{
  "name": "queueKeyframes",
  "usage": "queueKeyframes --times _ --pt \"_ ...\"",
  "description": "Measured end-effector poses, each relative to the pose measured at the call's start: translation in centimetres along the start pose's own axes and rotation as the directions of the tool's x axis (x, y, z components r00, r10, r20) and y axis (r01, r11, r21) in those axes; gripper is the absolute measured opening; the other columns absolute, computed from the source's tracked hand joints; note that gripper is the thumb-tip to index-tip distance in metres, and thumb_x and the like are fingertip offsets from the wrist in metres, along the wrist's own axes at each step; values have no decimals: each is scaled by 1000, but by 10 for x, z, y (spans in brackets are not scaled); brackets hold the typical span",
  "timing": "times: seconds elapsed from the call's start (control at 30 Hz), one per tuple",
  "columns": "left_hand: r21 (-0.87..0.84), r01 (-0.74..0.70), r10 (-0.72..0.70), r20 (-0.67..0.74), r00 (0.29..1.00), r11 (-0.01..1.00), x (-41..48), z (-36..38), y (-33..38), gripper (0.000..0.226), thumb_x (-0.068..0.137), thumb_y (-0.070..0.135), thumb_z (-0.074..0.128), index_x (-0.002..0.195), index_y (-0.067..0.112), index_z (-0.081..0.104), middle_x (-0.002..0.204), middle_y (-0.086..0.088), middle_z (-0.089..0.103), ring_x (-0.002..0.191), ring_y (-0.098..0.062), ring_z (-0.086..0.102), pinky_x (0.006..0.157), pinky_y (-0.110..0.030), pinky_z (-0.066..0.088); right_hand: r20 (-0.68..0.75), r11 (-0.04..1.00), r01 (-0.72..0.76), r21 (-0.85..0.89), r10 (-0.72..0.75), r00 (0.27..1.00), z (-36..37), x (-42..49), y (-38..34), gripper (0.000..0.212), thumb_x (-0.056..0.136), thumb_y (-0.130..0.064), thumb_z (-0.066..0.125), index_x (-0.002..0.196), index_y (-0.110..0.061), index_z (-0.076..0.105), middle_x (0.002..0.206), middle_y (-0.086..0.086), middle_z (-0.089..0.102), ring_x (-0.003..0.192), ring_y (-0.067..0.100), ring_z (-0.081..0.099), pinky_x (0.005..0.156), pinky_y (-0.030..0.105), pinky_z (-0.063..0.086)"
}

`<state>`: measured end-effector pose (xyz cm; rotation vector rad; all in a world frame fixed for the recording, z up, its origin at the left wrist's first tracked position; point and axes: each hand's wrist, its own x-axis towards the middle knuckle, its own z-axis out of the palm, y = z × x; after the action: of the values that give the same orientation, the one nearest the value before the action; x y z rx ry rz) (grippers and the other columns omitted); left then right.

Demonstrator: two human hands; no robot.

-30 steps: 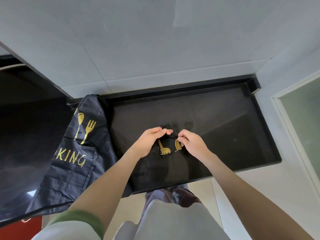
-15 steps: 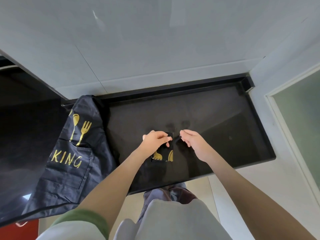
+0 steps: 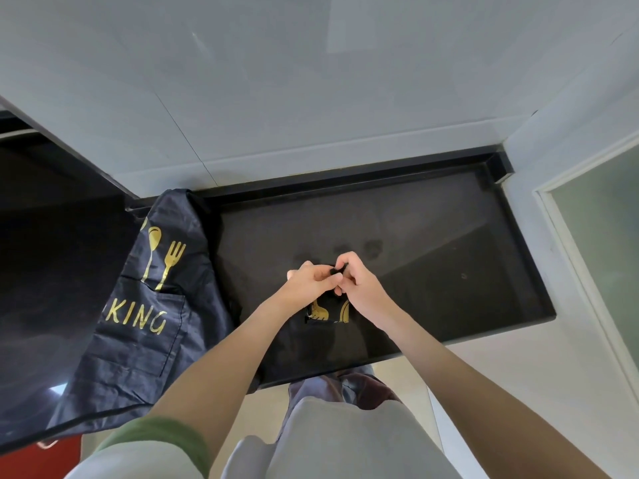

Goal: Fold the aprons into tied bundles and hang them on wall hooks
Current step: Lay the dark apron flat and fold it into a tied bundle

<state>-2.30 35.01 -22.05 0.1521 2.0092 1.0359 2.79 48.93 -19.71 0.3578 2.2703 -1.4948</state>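
Observation:
A small folded black apron bundle with gold print lies on the black countertop, partly under my hands. My left hand and my right hand meet just above it. Each pinches the bundle's black strap between fingertips and thumb. A second dark apron, unfolded, with a gold spoon, fork and "KING" lettering, drapes over the counter's left end and hangs down. No wall hooks are in view.
A pale tiled wall rises behind the counter. A frosted glass panel stands at the right. A glossy dark surface fills the left. The counter's front edge runs just before my legs.
My hands, slightly apart on the strap half a second ago, have come together over the bundle. The bundle has stayed in place on the counter.

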Motion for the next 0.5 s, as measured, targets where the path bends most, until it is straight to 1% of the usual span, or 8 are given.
queueKeyframes --times 0.07,0.1,0.13,0.17,0.23,0.33,0.4,0.5 --pt "6 -17 17 3 1000 1000 0 2 0 17 99 42 45 99 45 61 103 9 66 124 -17 42 111 -38 19 -34 999 -4 -43 3 999 1 1 1 15 99 -5 46 105 -15 37 83 3 54 75 11 53 67 18 47" --pt "19 12 -11 -29 1000 1000 0 3 1 21 100 43 43 104 41 63 110 4 61 125 -20 39 105 -32 21 -48 999 -19 -41 17 999 2 1 1 17 98 -5 47 106 -14 36 83 6 54 75 12 54 67 19 47" --pt "33 48 -46 -67 997 998 1 4 2 24 100 43 40 106 39 63 116 0 55 124 -23 36 98 -30 23 -62 999 -38 -32 35 997 2 2 1 18 98 -6 49 107 -14 36 83 8 54 76 13 54 67 18 47" --pt "34 77 -74 -87 994 996 3 5 2 25 101 43 39 103 38 63 117 -2 51 124 -25 36 98 -31 25 -78 998 -59 -19 57 995 3 2 1 18 97 -6 50 107 -14 37 83 9 54 76 13 54 66 17 47" --pt "7 92 -91 -87 992 996 5 4 1 27 101 44 38 86 40 60 114 0 52 122 -26 40 107 -37 31 -110 994 -104 23 106 988 6 1 0 16 97 -9 52 106 -13 39 81 6 52 73 10 52 63 14 45" --pt "-38 42 -44 -50 998 998 1 -4 5 38 102 37 39 74 35 64 88 10 65 110 -18 52 111 -48 29 -129 978 -188 84 198 972 9 1 -3 12 98 -14 52 104 -12 41 87 5 52 76 10 51 63 15 43" --pt "-38 32 -33 -36 999 999 1 -6 7 36 102 31 41 76 31 66 83 8 67 99 -16 58 109 -48 31 -121 960 -256 116 269 955 9 0 -3 11 98 -18 51 103 -13 43 93 5 55 80 10 52 64 17 42" --pt "-52 60 -63 -63 996 997 0 -4 10 25 101 28 44 86 30 64 89 5 66 100 -18 58 104 -47 39 -105 927 -334 170 354 929 11 0 -3 12 98 -24 53 100 -15 46 91 4 54 79 10 51 63 19 41"
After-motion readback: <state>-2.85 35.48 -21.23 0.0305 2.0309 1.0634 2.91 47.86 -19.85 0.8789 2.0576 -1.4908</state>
